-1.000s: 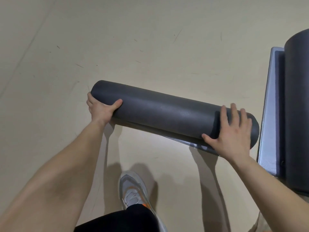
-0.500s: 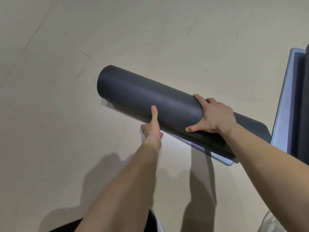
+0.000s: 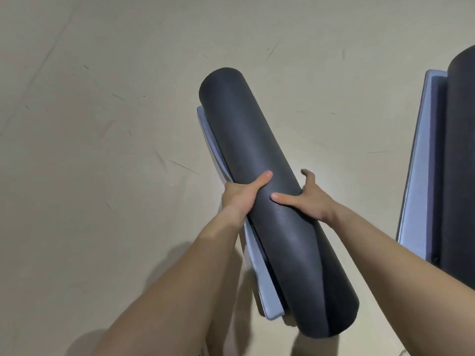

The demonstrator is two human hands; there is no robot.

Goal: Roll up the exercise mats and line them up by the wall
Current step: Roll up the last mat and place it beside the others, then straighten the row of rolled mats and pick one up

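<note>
Holding a rolled exercise mat [image 3: 257,150], a dark grey foam cylinder with a pale lavender flap [image 3: 267,291] loose along its underside, mid-view, running from eleven o'clock to five o'clock, seemingly lifted off the scuffed beige floor [image 3: 102,150]. My left hand [image 3: 239,196] clamps its middle from nine o'clock, thumb on top; my right hand [image 3: 311,201] grips from three o'clock, fingers curled round. A second rolled dark mat [image 3: 462,163] lies at three o'clock. Rolling looks done; carrying is in hand. Next, keep the flap tucked while laying it alongside.
</note>
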